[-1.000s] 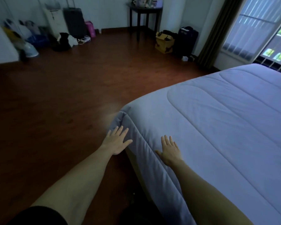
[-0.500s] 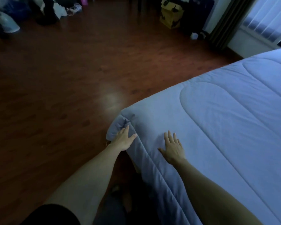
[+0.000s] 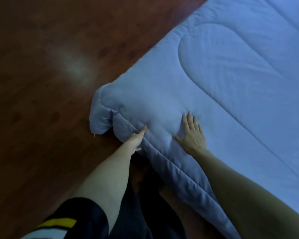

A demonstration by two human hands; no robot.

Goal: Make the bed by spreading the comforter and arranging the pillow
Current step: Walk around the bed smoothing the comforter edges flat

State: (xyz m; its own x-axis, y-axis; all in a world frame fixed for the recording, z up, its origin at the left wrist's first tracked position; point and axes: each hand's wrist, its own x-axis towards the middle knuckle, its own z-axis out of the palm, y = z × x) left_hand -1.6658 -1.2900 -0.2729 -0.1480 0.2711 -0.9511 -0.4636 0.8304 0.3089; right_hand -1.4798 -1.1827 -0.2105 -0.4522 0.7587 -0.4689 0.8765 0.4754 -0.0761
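Gripping comforter (image 3: 214,87) edge: left hand (image 3: 136,138); right hand (image 3: 192,137) flat on top, fingers spread

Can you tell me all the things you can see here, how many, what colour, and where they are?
comforter: one, light blue, spread over the bed on the right; its corner bunches and hangs over the floor.
floor: one, dark reddish-brown wood, left and top.
sleeve: one, black with yellow and white stripes, bottom left.
left hand: one, at the comforter's side edge, fingers tucked under it, thumb on top.
right hand: one, flat on top of the comforter, fingers spread.
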